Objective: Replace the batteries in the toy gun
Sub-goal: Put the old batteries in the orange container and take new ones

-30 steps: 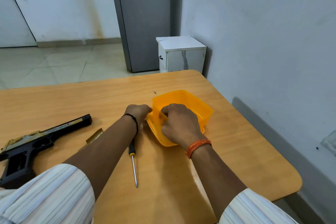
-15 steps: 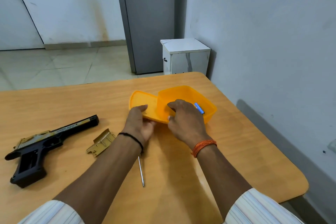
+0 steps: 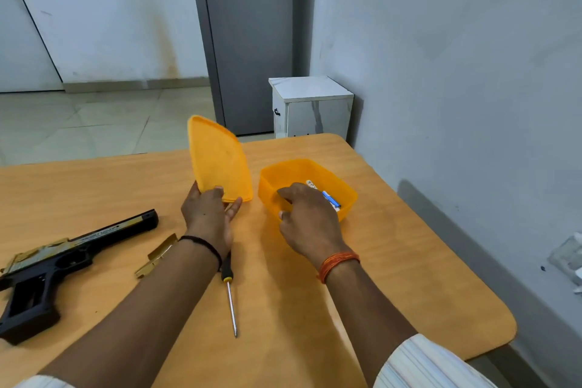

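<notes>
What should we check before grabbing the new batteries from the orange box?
1. Lid off the box: ok, the left hand holds it up, clear of the box.
2. Batteries in the box: ok, at least one blue and white one shows.
3. Right hand free: ok, it hovers over the box, empty.
4. Toy gun opened: ok, the gold cover lies beside it.
5. Old batteries out: cannot tell.
6. Screwdriver handy: ok, on the table.

Head view, downward over table [image 3: 315,309]
</notes>
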